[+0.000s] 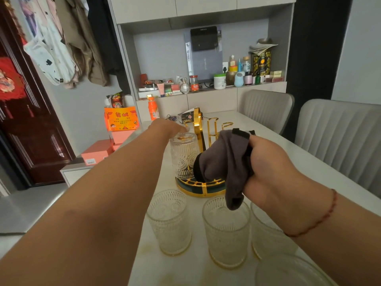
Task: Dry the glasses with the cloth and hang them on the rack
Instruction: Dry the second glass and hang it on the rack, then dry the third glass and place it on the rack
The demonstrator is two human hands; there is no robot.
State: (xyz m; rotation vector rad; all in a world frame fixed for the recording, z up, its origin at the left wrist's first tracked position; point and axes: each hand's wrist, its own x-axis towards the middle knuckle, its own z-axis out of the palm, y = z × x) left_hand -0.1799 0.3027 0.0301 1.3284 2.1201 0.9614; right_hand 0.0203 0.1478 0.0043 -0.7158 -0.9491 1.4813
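Grip: right hand is clutching the bunched cloth; left hand is reaching over the inverted glass on the rack, fingers blurred, so I cannot tell whether they are holding it.
Handling: glass is looking ribbed, rigid, breakable and likely slippery when wet; gripping round the wall seems safest.
Position: three upright glasses are standing just before the rack, under the cloth hand, with another rim nearer the camera.

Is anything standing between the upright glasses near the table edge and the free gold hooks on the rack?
Partly. The right hand holds the grey cloth directly between the upright glasses and the rack. One glass already hangs upside down on it.
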